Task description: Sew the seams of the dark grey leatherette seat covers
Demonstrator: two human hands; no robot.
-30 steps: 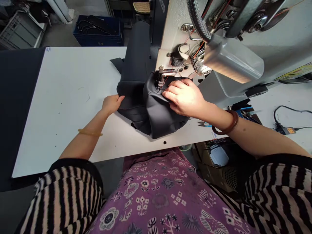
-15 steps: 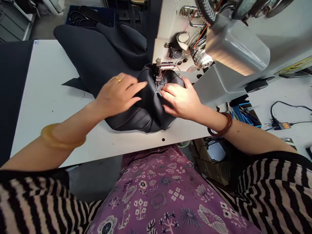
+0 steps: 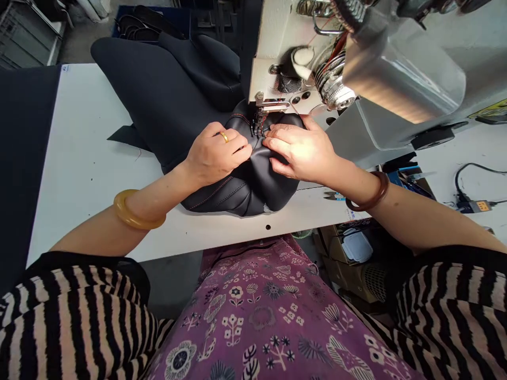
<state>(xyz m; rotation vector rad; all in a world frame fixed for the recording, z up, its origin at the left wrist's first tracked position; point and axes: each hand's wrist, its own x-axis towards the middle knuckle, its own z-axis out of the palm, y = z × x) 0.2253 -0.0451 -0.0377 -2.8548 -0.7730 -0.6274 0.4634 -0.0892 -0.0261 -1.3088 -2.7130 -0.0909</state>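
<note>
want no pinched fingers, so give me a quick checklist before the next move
1. Left hand on the black material: ok, touching it.
2. Right hand on the material: ok, touching it.
3. Hands well away from the presser foot: not ok, both are close to it.
4. Snips apart from the material: ok, on the table to the right.
5. Needle up or down: cannot tell, too small.

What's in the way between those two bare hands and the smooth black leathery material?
Nothing visible: the bare left hand and bare right hand both rest right on the smooth black leathery material. The narrow dark metal presser foot stands just ahead of them, not blocking either.
</note>
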